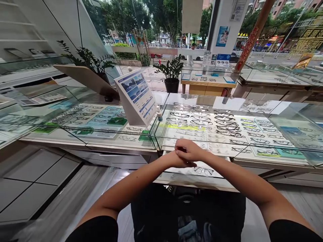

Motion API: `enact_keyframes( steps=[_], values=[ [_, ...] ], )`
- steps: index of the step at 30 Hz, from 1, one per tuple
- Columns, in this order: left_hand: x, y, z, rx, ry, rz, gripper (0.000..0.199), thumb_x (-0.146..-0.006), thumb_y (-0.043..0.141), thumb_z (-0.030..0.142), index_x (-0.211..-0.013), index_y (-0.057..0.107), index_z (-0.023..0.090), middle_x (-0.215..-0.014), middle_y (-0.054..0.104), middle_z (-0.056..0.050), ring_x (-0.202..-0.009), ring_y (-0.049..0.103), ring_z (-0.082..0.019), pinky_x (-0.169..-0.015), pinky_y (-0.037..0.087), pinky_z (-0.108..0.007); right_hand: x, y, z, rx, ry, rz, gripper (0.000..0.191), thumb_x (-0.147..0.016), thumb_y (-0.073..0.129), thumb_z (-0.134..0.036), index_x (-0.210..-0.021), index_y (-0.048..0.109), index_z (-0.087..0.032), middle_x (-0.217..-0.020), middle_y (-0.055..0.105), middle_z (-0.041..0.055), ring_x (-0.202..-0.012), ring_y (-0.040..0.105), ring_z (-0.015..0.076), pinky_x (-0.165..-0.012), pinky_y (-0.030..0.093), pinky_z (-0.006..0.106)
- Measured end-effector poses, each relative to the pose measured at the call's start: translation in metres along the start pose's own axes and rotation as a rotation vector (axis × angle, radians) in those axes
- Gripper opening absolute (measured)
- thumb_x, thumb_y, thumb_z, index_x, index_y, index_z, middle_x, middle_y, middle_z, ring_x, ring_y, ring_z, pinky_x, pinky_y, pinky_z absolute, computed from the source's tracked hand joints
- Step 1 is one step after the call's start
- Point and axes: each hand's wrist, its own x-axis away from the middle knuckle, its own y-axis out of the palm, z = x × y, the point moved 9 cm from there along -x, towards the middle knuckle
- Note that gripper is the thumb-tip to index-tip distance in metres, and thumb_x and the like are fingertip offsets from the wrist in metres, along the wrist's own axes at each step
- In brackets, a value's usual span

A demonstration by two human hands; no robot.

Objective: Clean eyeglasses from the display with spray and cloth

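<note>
Right hand (189, 150) laid over left hand (186, 163) near the wrist, fingers bent across it; no telling whether gripping or merely resting. Left hand underneath, fingers partly bent and pointing to the right; palm hidden, so no telling if holding anything. Both close above the near side of the bench (113, 147). Just below and a little right of the fingertips, a pair of glasses (203, 171), thin-rimmed, on a white surface. Nearer, dark clothing (186, 218) across the lap, and a black sleeve (96, 230) on either upper arm.

Beyond the hands, under glass, rows of frames (228, 125), many dark, some on white, more to the left on green and pale blue. On the glass to the left, a tilted sign (138, 99) with blue pictures, and just beside its right edge, a small bottle (159, 115). Farther left, a slanted brown panel (85, 79). Past the bench, a potted plant (172, 77), then a wooden display case (209, 89) to its right. Outside, trees (164, 20) and a white vehicle (198, 55).
</note>
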Motion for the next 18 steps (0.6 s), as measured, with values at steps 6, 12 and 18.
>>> enact_keyframes(
  steps=[6,12,18],
  values=[
    [0.013,0.005,0.004,-0.011,0.062,-0.099,0.026,-0.102,0.075,0.044,-0.097,0.083,0.02,-0.105,0.085,-0.007,-0.111,0.078,-0.028,-0.098,0.057,-0.031,0.005,-0.002,0.012,-0.131,0.095,0.001,0.008,-0.088,0.062,-0.026,-0.081,0.059,-0.023,-0.078,0.062,-0.0003,-0.073,0.053,0.0168,-0.072,0.041,0.031],
    [0.02,-0.026,0.008,-0.023,0.092,-0.06,0.033,-0.105,0.069,0.046,-0.086,0.075,0.02,-0.088,0.081,-0.006,-0.083,0.072,-0.022,-0.069,0.041,-0.03,0.016,-0.018,0.042,-0.273,0.277,0.212,0.019,-0.09,0.066,-0.036,-0.076,0.064,-0.023,-0.068,0.061,-0.0022,-0.066,0.052,0.0162,-0.068,0.04,0.032],
    [0.012,-0.113,-0.045,-0.246,-0.262,0.1,0.037,-0.107,0.06,0.051,-0.093,0.075,0.02,-0.085,0.079,-0.009,-0.077,0.069,-0.026,-0.063,0.029,-0.032,0.032,-0.05,0.078,-0.31,0.414,0.567,0.014,-0.089,0.065,-0.037,-0.095,0.061,-0.025,-0.073,0.054,-0.0044,-0.069,0.05,0.0167,-0.071,0.043,0.033]
  ],
)
